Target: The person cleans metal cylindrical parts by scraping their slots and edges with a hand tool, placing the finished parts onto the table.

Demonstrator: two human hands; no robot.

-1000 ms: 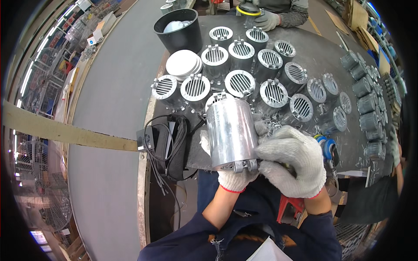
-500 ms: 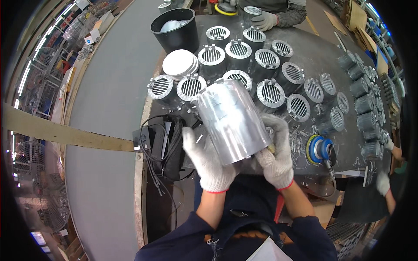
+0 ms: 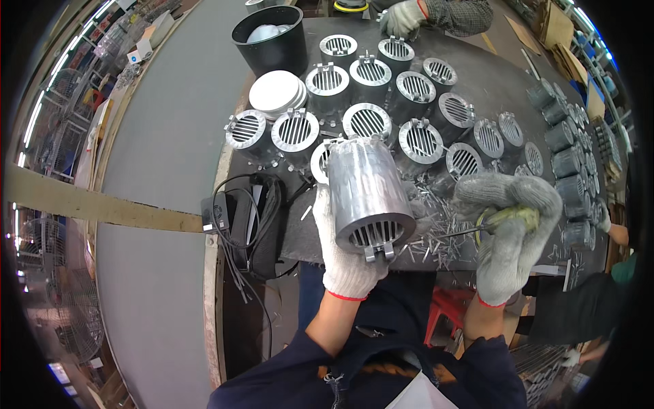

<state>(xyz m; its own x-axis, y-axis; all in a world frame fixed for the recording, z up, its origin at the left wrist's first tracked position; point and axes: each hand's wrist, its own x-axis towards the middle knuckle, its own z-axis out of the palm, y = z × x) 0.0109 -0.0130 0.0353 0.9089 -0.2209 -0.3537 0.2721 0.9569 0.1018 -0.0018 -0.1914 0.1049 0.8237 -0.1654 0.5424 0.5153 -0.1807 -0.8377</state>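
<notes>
My left hand (image 3: 346,264), in a white knit glove, grips a shiny metal cylinder (image 3: 368,178) from its left side and from below. The cylinder tilts so that its near end shows a slotted grille (image 3: 377,234) with a small metal clip at the rim. In my gloved right hand (image 3: 507,238) is a screwdriver (image 3: 523,216) with a translucent yellow handle, the fingers wrapped round it. Its thin dark shaft points left toward the cylinder's grille end, apart from it. Loose metal slivers (image 3: 443,242) lie on the table between the two hands.
Several grille-topped cylinders (image 3: 416,87) stand across the dark table. White discs (image 3: 275,93) are stacked beside a black bucket (image 3: 270,48). A black bag with cables (image 3: 262,225) lies left. A co-worker's gloved hand (image 3: 403,18) is at the far edge; more cylinders (image 3: 567,163) line the right.
The cylinder has turned, bringing its grille end into view. My right hand has left the cylinder and moved right with the screwdriver. The co-worker's far hand has shifted from a cylinder.
</notes>
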